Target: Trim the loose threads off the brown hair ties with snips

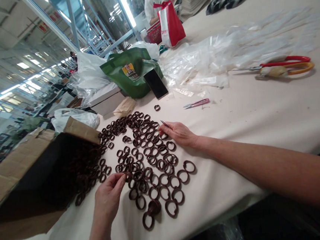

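Many dark brown rings (164, 179) lie spread over the pale cloth-covered table (218, 118), some of them overlapping. At the left side of the spread, my left hand (107, 197) pinches a brown ring between thumb and fingertips. My right hand (179, 134) rests at the right edge of the rings, its fingers closed round a thin tool with a dark pointed tip (164, 123); most of that tool is hidden in the hand. Close to the table's front edge sits a bunched brown clump (154, 207) against one ring.
An open cardboard box (20, 162) tips toward the rings at left, with more rings inside. Pink-handled snips (197, 103), large scissors (285, 66), a phone (156, 83), a green bag (130, 72) and clear plastic sheets (213, 53) lie beyond. A person (152, 5) is behind a red-and-white bag (170, 23).
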A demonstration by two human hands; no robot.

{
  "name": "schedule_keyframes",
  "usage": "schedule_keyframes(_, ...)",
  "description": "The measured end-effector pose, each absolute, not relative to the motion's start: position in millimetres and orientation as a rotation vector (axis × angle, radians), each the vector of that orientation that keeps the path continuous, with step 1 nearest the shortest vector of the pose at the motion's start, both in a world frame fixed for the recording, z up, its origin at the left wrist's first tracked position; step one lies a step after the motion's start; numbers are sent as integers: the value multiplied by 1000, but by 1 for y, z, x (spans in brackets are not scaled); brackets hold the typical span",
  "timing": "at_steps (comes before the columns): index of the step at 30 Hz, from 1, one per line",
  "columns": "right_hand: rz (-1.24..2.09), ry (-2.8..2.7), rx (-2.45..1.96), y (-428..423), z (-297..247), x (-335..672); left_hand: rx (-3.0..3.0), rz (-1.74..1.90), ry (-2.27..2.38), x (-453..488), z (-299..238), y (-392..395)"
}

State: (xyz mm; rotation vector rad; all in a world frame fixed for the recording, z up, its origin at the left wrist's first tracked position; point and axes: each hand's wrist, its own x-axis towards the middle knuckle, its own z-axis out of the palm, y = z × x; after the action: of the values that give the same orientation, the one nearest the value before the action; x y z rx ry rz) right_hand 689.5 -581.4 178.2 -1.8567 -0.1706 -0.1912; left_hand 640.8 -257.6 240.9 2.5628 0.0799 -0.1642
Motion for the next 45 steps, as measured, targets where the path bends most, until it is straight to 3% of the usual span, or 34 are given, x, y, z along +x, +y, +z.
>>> schedule_keyframes(4, -191, -171, -1859, -581, 177, 690, 2738, -128, 143, 638, 247, -255)
schedule_keyframes(8, -185, -161, -1875, -581, 178, 690, 2808, 139, -146, 660, 255, -273)
schedule_keyframes(16, -183, -172, -1868, -581, 179, 690, 2873, -47, -604, 717, 236, -324)
schedule_keyframes(23, -197, -172, -1859, -581, 178, 690, 2628, 6, -227, 713, 235, -328)
schedule_keyframes(33, -417, -185, -1697, -583, 182, 691, 1766, 9, 212, 630, 258, -336)
schedule_keyframes(41, -215, -350, -1558, -578, 191, 658, 1131, -121, 341, 563, 272, -339)
schedule_keyframes(45, -127, -293, -1585, -580, 193, 653, 1178, -1, 387, 550, 273, -340)
